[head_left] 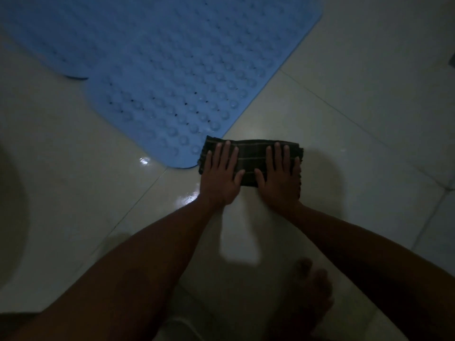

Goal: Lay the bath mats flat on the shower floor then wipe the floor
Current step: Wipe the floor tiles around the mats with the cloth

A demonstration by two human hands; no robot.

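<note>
Under both palms lies the folded cloth (251, 159), a dark checked rag pressed flat against the tiled floor (357, 148). My left hand (221, 173) rests on its left half with fingers straight and spread; my right hand (280, 174) rests on its right half the same way. Neither hand grips or pinches the fabric; both press down with open fingers.

Just beyond my left fingertips lies the near bath mat (172, 94), blue, studded and perforated; the cloth's far left corner touches or slightly overlaps its rounded corner. A second bath mat (49, 40) lies further out, to the left; its edge meets or overlaps the first, and which lies on top cannot be determined. Both mats appear flat, so I judge the wiping step to be in hand.

Handling notes, as judgement:
- Cloth: soft, light, likely to bunch. Apply even palm pressure across both halves.
- Floor: glossy wet patches show near my left wrist. Expect low friction.
- Mat: flexible and likely to cling to the tile. Lift it by a corner or edge if needed.

My bare foot (310, 291) rests behind my right forearm.
</note>
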